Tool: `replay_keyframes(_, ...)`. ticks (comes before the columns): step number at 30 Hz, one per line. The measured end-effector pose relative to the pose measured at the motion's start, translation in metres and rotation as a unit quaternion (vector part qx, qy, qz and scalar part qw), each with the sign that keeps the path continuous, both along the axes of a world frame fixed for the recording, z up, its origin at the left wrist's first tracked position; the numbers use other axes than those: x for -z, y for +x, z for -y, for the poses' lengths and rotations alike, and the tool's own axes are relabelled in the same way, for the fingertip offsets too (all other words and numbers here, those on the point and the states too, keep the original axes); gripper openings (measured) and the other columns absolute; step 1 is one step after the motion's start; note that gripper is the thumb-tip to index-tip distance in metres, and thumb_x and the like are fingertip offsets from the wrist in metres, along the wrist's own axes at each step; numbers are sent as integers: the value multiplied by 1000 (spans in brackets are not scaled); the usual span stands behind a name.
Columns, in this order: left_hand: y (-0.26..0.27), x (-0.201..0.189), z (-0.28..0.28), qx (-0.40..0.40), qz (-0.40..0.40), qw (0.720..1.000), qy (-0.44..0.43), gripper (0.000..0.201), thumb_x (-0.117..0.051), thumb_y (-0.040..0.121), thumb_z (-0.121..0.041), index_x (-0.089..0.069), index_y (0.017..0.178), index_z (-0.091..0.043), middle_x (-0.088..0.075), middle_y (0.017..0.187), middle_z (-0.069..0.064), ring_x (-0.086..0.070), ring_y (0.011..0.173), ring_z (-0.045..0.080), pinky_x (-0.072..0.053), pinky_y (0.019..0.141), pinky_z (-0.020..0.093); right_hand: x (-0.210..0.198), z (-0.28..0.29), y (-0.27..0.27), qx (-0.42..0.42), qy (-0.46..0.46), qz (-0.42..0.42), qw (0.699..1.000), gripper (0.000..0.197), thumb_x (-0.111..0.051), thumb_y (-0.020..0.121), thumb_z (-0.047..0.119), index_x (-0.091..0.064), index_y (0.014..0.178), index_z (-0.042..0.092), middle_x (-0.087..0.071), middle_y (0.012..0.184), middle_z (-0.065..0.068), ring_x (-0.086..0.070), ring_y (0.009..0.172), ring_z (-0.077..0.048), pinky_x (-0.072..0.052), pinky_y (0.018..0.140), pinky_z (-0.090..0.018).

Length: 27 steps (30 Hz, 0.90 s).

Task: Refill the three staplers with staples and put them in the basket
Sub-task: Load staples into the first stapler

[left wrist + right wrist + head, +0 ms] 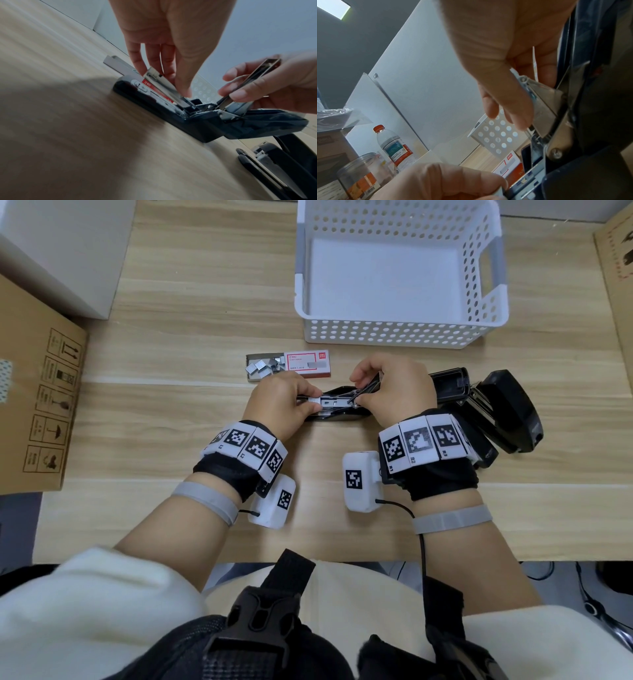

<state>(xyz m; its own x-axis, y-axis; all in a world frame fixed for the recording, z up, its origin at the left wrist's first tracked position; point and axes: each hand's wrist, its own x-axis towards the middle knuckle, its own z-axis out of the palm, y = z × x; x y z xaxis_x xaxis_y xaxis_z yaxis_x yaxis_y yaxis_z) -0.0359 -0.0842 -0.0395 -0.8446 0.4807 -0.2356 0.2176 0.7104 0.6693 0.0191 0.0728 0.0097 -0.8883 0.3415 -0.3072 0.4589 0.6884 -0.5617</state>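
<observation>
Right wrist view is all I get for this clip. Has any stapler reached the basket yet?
Observer: No, the head view shows no stapler in the white basket.
Operator: Where are the others?
Observer: The other staplers lie on the table, just right of the right hand.
Operator: And the left hand?
Observer: The left hand pinches a staple strip at the open stapler.

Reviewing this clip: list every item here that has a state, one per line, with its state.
basket: empty, upright.
staple box: tray slid out, loose staples showing.
open stapler: hinged open on the table.
staple strip: pinched by left hand.
pusher arm: lifted by right hand.
other staplers: on table.
</observation>
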Motion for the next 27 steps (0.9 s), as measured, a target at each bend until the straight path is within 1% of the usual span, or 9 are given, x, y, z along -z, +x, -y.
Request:
replay_keyframes(7, 0, 1, 0, -3, 0, 1000, -3, 27, -71, 75, -19, -69, 102, -15, -66, 108, 7, -58, 103, 22, -41, 91, 26, -2, -1, 0, -2, -4, -1, 1000, 34, -66, 71, 2, -58, 78, 34, -62, 78, 12, -57, 80, -11, -49, 76, -28)
replay_keyframes(9, -2, 1, 3, 6, 1, 1000, -7, 36, -74, 72, -20, -67, 107, -16, -65, 111, 6, -58, 105, 21, -43, 95, 30, -2, -1, 0, -3, -4, -1, 1000, 33, -66, 71, 3, -58, 78, 34, -62, 78, 12, -57, 80, -10, -48, 76, -28)
replay_keyframes(11, -4, 1, 7, 10, 5, 1000, 10, 41, -78, 68, -19, -66, 108, -19, -64, 110, 3, -58, 104, 20, -44, 95, 33, -2, -1, 0, -4, -6, 1, 1000, 31, -67, 72, 3, -60, 80, 32, -62, 78, 12, -56, 79, -10, -48, 76, -28)
replay_keyframes(13, -5, 1, 11, 45, 9, 998, 36, 37, -79, 66, -16, -70, 101, -22, -61, 102, -1, -57, 100, 20, -45, 92, 35, -1, -1, 0, -4, -6, 2, 1000, 30, -67, 71, 3, -62, 82, 31, -62, 78, 12, -56, 79, -10, -48, 75, -28)
replay_keyframes(16, -4, 3, 13, 105, -11, 994, 20, 32, -77, 67, -21, -71, 98, -28, -59, 96, -3, -54, 97, 21, -46, 87, 40, 0, -1, -1, -5, -5, 2, 1000, 31, -67, 71, 3, -60, 79, 32, -61, 77, 12, -57, 79, -10, -49, 76, -28)
replay_keyframes(18, -4, 6, 16, 99, -22, 995, 17, 31, -76, 69, -24, -71, 99, -29, -60, 97, -1, -53, 96, 21, -46, 85, 40, 1, -1, -1, -6, -4, 1, 1000, 32, -68, 71, 4, -58, 78, 34, -61, 76, 12, -57, 79, -10, -48, 75, -27)
replay_keyframes(22, -7, 11, 26, 79, -34, 996, 26, 28, -74, 72, -25, -70, 100, -29, -62, 97, 0, -53, 97, 22, -43, 88, 38, 2, -1, -1, -2, -4, 2, 1000, 30, -68, 70, 4, -62, 81, 31, -61, 76, 12, -56, 78, -10, -47, 73, -26)
replay_keyframes(25, -9, 15, 34, 57, -42, 997, 29, 25, -73, 73, -26, -71, 97, -30, -64, 97, -2, -52, 97, 20, -43, 90, 42, 2, 0, -1, 2, 0, -1, 1000, 31, -67, 70, 3, -61, 79, 32, -62, 75, 12, -59, 80, -11, -49, 75, -28)
replay_keyframes(27, -9, 14, 37, 34, -34, 998, 34, 21, -73, 72, -30, -73, 93, -26, -65, 98, -2, -51, 99, 18, -42, 92, 40, 1, 0, -1, 4, 2, -1, 1000, 31, -67, 70, 3, -61, 79, 32, -62, 75, 12, -60, 81, -11, -50, 75, -28)
